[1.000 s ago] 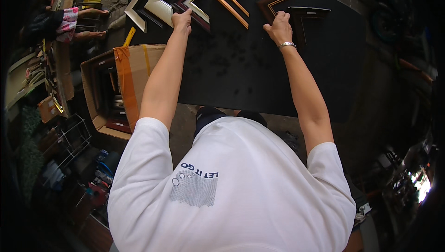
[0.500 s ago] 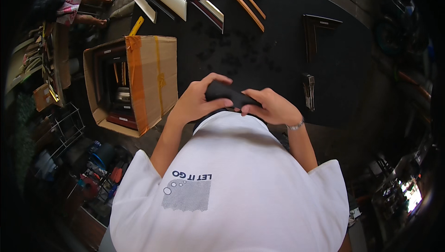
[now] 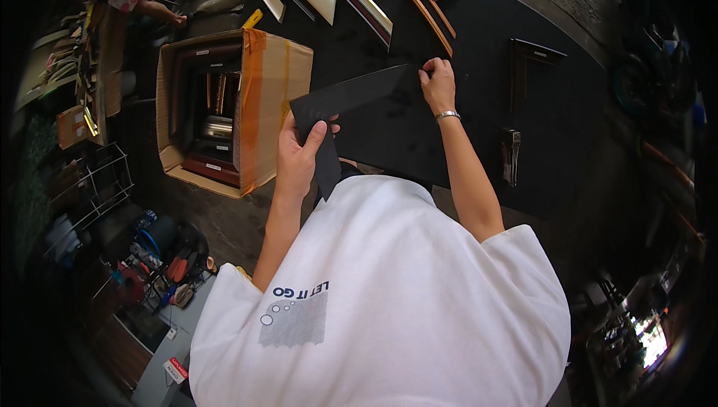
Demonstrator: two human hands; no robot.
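Observation:
My left hand (image 3: 298, 154) grips a black L-shaped picture frame corner (image 3: 340, 96), with the thumb on top near its bend. One leg of this corner points away to the right; the shorter visible leg hangs toward my shirt. My right hand (image 3: 439, 87), a metal watch or bracelet at its wrist, is raised over the black table (image 3: 479, 108) by the far end of the long leg. Its fingers are curled together in a pinch; whatever they hold, if anything, is too small to make out.
Several frame corners lie along the table's far side, among them a dark red and gold one (image 3: 378, 3) and an orange-brown one (image 3: 437, 10). A dark corner (image 3: 517, 70) and a shiny slim object (image 3: 510, 156) lie right. An open cardboard box (image 3: 278, 108) holding more corners stands left.
The black frame corner was held in both hands close to my body. Now my left hand alone holds it, turned so its shape shows, and my right hand has moved away and forward.

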